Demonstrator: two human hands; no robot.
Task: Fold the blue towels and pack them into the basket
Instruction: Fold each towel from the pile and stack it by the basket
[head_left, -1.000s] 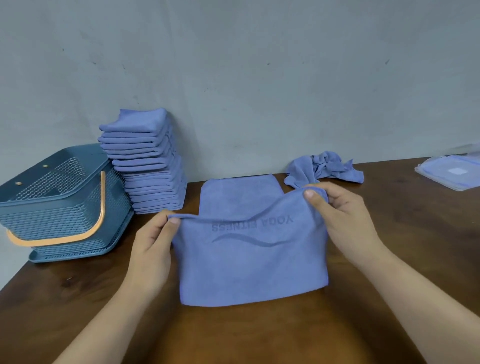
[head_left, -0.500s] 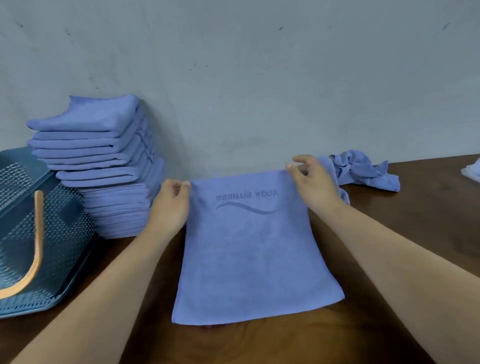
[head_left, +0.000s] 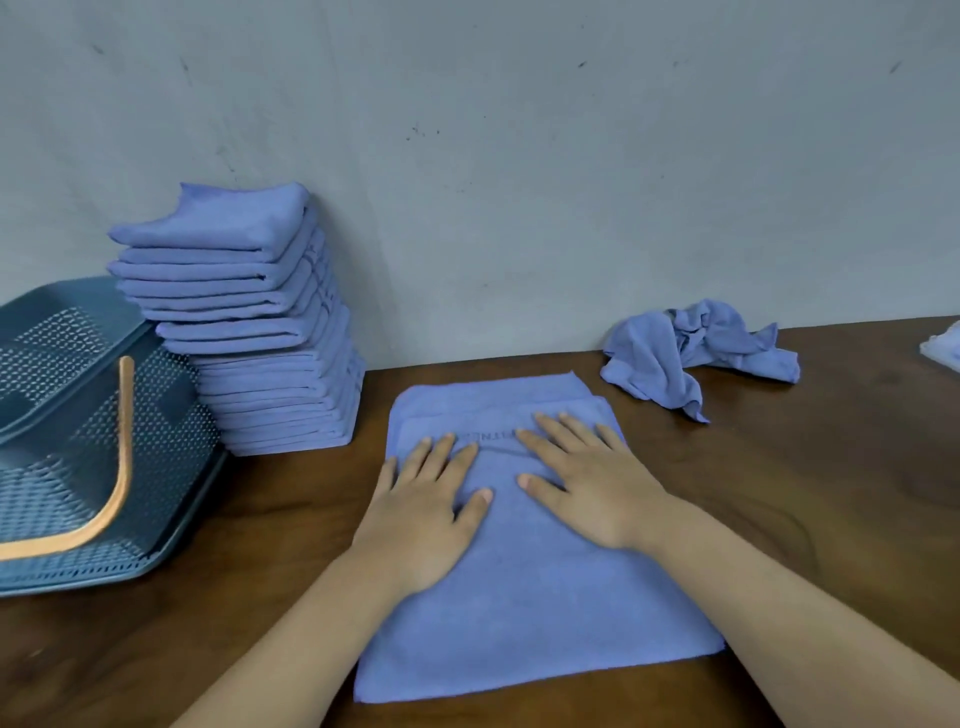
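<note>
While smoothing the half-folded towel (head_left: 545, 613) at lower centre of the frame, presses down with left hand (head_left: 423, 525) and right hand (head_left: 597, 493), both spread flat, fingers straight, gripping nothing. Looks well along on folding: tall stack of folded towels (head_left: 260, 322) at centre left. Leaves one crumpled towel (head_left: 675, 353) at upper right, then probably all the packing (basket (head_left: 171, 441) at far left tilted, inside hard to make out).
</note>
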